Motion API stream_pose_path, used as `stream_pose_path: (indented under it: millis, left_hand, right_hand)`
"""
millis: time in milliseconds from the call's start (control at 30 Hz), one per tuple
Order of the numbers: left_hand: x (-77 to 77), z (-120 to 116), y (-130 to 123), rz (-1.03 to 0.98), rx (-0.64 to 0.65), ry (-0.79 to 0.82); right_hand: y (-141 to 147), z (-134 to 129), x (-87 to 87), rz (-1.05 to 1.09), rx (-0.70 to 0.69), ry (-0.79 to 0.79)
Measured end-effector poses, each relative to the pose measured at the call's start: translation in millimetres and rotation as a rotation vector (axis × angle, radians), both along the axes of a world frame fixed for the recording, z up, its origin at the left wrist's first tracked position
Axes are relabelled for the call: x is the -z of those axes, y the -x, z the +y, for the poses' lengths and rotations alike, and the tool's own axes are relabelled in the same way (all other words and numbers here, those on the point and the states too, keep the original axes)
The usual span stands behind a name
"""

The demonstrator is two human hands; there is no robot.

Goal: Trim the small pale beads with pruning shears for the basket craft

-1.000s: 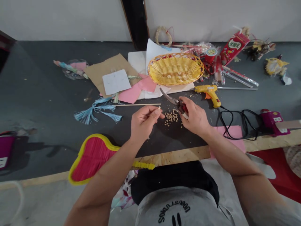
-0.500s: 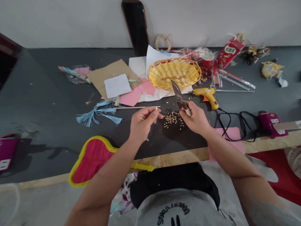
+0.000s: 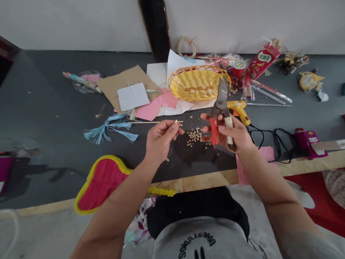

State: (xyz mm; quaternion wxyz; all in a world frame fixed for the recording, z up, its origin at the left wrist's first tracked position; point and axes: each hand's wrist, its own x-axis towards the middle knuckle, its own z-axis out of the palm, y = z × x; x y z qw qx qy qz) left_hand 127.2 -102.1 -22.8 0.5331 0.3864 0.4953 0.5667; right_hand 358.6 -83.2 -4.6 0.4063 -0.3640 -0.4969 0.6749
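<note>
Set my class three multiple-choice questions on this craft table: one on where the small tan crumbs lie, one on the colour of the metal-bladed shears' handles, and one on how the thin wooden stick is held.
1. Where is the heap of small tan crumbs?
A. On the pink paper
B. On the dark grey table top, between the left hand and the right hand
C. Inside the yellow wicker basket

2. What colour are the handles of the metal-bladed shears?
A. Both yellow
B. Both black
C. One red, one cream

3. How is the thin wooden stick held?
A. Pinched in the left hand's fingers
B. Standing in the yellow wicker basket
C. Clamped in the shears

Answers: 1 B, the crumbs lie on the bare table between the hands. 2 C, both handles show in the right hand. 3 A, the left fingers grip it above the table.
</note>
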Motion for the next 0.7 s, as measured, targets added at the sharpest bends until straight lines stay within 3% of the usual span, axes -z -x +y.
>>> stream_pose_path:
  millis: [100,267,333,500,700]
  left_hand:
    - [4.0,-0.4,0.6,0.015,-0.021,-0.013]
    - [6.9,-1.7,2.6,0.063,-0.058,-0.066]
    - [6.0,-2.5,3.2,0.084,-0.076,-0.087]
    - [3.8,-5.7,3.7,0.138,-0.082,-0.099]
    - [3.6,-11.2,4.6,0.184,-0.051,-0.141]
  right_hand:
    - [-1.0,-2.8,-2.3,-0.135,0.046,-0.19]
    - [2.4,-8.1,-2.3,-0.65,0.18,-0.745]
    - [4.3,-10.8,-6.0,-0.726,0.177,-0.849]
    - [-0.1,-13.1,-10.6,-0.676,0.198,-0.694]
    - [-8.1,-6.0,-1.0,-0.324,0.207,-0.414]
